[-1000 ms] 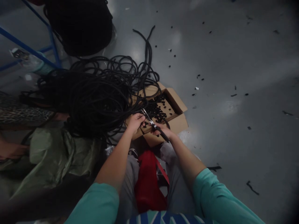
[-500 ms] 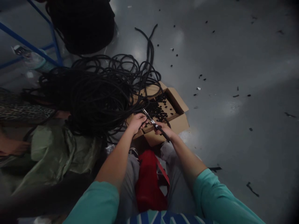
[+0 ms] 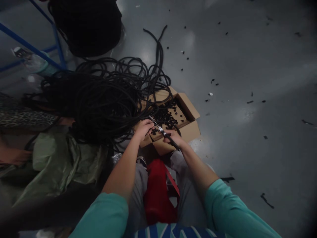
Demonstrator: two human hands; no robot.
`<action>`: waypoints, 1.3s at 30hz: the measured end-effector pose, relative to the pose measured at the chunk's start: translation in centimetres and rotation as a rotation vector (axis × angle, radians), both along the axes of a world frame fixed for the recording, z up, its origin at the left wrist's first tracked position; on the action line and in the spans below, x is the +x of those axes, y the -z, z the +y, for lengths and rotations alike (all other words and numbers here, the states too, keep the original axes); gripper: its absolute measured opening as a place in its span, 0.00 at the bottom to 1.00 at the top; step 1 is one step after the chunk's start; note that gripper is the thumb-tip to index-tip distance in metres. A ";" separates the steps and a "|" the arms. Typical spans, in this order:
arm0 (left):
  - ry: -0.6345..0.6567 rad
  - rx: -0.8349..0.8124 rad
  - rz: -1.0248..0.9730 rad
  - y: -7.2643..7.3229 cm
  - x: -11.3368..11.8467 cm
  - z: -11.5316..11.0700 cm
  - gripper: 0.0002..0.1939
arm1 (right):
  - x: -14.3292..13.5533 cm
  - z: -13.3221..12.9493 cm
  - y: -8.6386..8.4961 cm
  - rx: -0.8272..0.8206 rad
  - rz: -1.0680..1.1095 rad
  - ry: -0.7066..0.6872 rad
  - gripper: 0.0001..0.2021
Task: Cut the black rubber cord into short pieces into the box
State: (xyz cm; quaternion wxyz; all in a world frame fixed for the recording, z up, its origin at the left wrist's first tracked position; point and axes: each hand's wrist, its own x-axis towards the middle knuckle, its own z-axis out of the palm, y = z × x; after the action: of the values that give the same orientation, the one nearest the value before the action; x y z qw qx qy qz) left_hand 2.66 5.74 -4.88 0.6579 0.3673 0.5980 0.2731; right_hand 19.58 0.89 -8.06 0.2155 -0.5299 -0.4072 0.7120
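My right hand (image 3: pixel 173 137) is wrapped round the dark handles of a pair of scissors (image 3: pixel 160 129). Their metal blades point up and left, looking nearly closed, and pass beside the fingertips of my left hand (image 3: pixel 143 128). That hand is closed in a pinch on a black cord, mostly hidden by the fingers. Both hands are over the near side of an open cardboard box (image 3: pixel 189 132). Inside the box lie many short cut black pieces (image 3: pixel 168 115). A large tangle of black cord (image 3: pixel 104 99) spreads left of the box and drapes over its edge.
A red stool-like object (image 3: pixel 158 195) stands between my legs. Someone else's hand (image 3: pixel 15 155) shows at the left by a green plastic sheet (image 3: pixel 66 158). Behind the tangle are a big black coil (image 3: pixel 86 26) and a blue metal frame (image 3: pixel 27 41). Black scraps dot the grey floor (image 3: pixel 237 132).
The scissor blades have closed further and their tips have shifted slightly up and left. My left hand has moved a little to the left. The box and the cord tangle have stayed put.
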 end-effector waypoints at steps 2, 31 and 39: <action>0.015 0.022 0.027 -0.2 0.0 0.0 0.05 | -0.1 0.0 -0.1 -0.005 0.007 0.010 0.25; 0.438 0.317 0.775 1.2 -0.1 -0.1 0.11 | -0.2 -0.2 0.2 -0.102 -0.085 -0.003 0.26; 0.452 0.294 0.831 1.2 0.2 -0.2 0.10 | -0.2 -0.2 1.0 -0.065 -0.091 -0.015 0.26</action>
State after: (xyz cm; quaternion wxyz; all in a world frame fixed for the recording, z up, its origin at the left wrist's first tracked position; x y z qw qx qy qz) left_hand 2.83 5.53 -6.13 0.3479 0.6544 0.6704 0.0357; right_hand 19.41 0.65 -9.07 0.1742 -0.5653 -0.3972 0.7016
